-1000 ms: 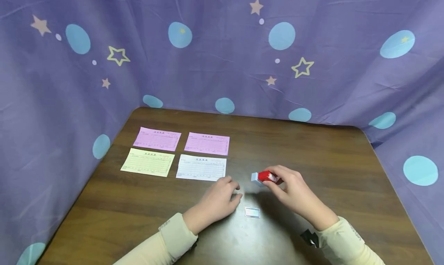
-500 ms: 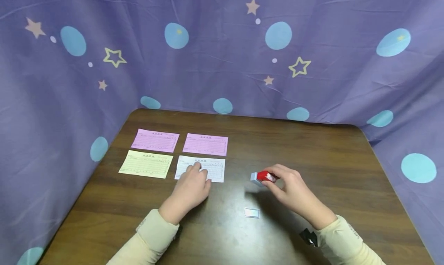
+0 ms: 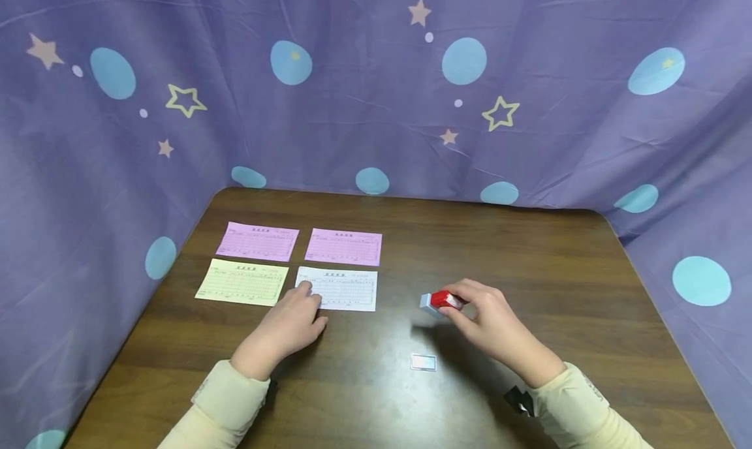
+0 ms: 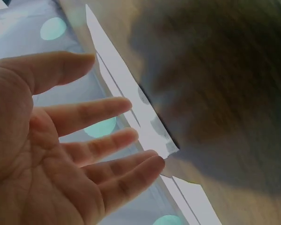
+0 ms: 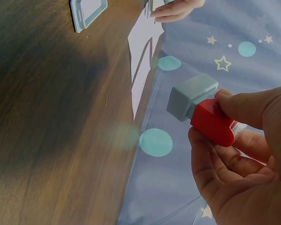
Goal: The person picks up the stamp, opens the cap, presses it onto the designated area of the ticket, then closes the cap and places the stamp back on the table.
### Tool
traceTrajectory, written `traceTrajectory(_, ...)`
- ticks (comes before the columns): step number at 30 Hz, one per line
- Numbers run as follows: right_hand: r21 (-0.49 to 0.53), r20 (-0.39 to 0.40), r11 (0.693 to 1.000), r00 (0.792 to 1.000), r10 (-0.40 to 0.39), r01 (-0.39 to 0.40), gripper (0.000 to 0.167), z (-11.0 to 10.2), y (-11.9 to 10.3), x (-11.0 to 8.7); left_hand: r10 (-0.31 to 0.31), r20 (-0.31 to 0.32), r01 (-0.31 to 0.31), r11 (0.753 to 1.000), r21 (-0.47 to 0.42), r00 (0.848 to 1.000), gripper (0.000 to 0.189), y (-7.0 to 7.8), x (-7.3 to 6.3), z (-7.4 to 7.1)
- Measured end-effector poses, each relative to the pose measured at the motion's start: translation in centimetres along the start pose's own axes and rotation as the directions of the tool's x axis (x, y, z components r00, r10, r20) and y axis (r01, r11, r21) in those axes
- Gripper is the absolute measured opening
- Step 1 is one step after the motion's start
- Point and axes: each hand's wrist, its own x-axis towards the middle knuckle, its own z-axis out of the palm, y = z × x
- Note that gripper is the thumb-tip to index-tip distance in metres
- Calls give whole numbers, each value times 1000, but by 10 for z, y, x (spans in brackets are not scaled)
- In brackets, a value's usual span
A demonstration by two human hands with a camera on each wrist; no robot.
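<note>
My right hand (image 3: 493, 322) pinches a red stamp (image 5: 211, 122) with a grey-blue block end, between thumb and fingers. It is held above the table, block end pointing left. My left hand (image 3: 286, 325) reaches over the lower left corner of a white printed slip (image 3: 346, 291). Its fingers (image 4: 117, 140) are loosely extended and hold nothing. Left of it lies a yellow-green slip (image 3: 242, 282). Behind these two lie a pink slip (image 3: 257, 243) on the left and another pink slip (image 3: 343, 247) on the right.
A small rectangular lid (image 3: 423, 362) with a raised rim lies on the brown wooden table (image 3: 529, 253), between the two forearms. A purple curtain (image 3: 376, 136) with stars and blue dots surrounds the table's far and side edges.
My left hand has moved left, from the white slip's right end across it to its lower left corner. The right hand keeps holding the stamp in nearly the same place.
</note>
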Motion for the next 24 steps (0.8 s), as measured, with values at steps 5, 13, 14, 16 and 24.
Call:
traceTrajectory(5,-2,-11,1000,1000,-4,4,24,1,0,0,-20,61,21,1000,-3,998,29,-1,-3,3)
traceTrajectory(13,-4,-18,1000,1000,-14,14,24,2,2,0,5,43,-4,1000,-19,999,36,5,-3,9)
traceTrajectory(14,-4,-18,1000,1000,-16,15,23,2,3,0,10,40,-10,1000,-20,999,35,6,-2,9)
traceTrajectory(16,-2,-19,1000,1000,-19,19,23,2,3,0,26,33,-26,1000,-17,999,32,9,-2,10)
traceTrajectory(24,7,-6,1000,1000,-27,27,29,2,5,1,83,17,-83,997,-7,996,27,22,1,13)
